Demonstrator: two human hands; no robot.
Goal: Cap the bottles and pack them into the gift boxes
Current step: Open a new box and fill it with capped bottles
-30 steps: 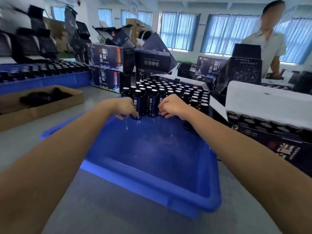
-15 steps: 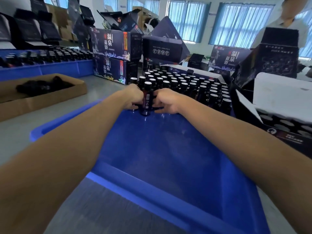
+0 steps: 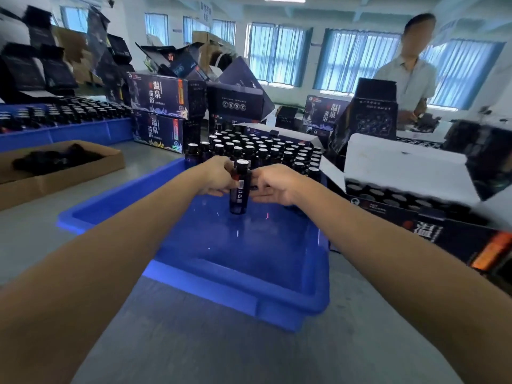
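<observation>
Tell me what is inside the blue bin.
At the far end of the blue bin stand rows of capped dark bottles. The left hand and right hand hold a single bottle upright over its bare floor. The hands cover the front rows' lower parts.

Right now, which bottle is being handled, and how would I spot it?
Find the big blue tub in front of the person. At its far end dark capped bottles stand in packed rows. Yours is the lone bottle in front of them, held between the left grip and right grip.
</observation>
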